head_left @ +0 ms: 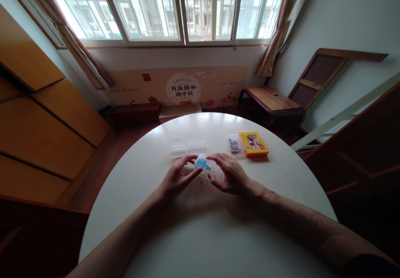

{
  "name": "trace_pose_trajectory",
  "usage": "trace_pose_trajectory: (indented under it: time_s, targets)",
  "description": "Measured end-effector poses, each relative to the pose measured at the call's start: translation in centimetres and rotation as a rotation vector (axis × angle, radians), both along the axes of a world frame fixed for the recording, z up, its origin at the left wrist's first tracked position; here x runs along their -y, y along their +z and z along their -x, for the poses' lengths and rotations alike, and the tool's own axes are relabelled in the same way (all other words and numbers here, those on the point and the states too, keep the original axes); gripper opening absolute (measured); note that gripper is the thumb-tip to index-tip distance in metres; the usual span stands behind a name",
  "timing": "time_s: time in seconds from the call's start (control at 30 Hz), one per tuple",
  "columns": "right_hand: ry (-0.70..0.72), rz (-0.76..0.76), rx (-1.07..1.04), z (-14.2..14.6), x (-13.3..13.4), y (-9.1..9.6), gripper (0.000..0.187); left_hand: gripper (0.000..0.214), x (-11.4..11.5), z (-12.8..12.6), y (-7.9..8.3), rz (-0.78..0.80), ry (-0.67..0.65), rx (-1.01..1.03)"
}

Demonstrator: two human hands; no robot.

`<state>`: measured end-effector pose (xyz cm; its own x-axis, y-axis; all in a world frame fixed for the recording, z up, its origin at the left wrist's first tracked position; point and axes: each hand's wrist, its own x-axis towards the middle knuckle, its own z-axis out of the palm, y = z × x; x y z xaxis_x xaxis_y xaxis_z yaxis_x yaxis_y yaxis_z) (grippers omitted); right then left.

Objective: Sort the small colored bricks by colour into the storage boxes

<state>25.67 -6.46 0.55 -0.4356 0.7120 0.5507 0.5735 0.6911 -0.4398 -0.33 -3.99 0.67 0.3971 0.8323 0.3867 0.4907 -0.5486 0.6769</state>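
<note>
A small clear plastic box (202,164) with bright blue pieces in it is held up a little above the table, tilted. My left hand (175,176) grips its left side between thumb and fingers. At the right edge, my right hand (231,176) is curled with its fingertips on the box. Several small yellow pieces (202,179) show just below, between the two hands; their exact kind is too small to make out. Beyond my hands stand clear plastic boxes (196,142) with raised lids.
To the right on the round white table (193,236) lie a clear box of dark pieces (235,143) and a yellow-orange printed box (253,143) touching it. Past the table's far edge are a wooden stool-like piece (273,99) and a printed cardboard panel (218,84) under the window.
</note>
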Motion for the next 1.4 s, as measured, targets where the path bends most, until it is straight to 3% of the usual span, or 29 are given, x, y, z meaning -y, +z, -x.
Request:
trace_pose_trajectory:
  time_s: [0.17,0.53,0.7,0.87,1.17,1.3,1.4]
  targets:
    - [-0.027,-0.019,-0.017,0.3,0.1,-0.5,0.052,0.055,-0.3,0.3,-0.1,0.097,-0.01,0.082]
    - [-0.067,-0.217,0.04,0.8,0.4,-0.8,0.036,0.055,-0.3,0.1,-0.6,0.191,-0.041,0.2]
    - [-0.073,-0.322,0.071,0.7,0.4,-0.8,0.034,0.051,0.0,-0.6,-0.3,0.172,-0.018,0.231]
    - [-0.105,-0.361,0.074,0.5,0.5,-0.8,0.031,0.05,0.4,-1.7,0.1,0.254,0.014,0.281]
    - [-0.153,-0.207,0.045,0.4,0.6,-1.0,0.034,0.052,0.5,-1.9,0.1,0.296,0.006,0.321]
    - [-0.142,-0.077,-0.105,0.0,0.3,-0.8,0.035,0.053,0.2,-1.7,0.1,0.257,0.025,0.299]
    - [-0.154,0.03,-0.247,-0.3,0.0,-1.0,0.035,0.059,-0.1,-1.4,0.0,0.258,-0.052,0.328]
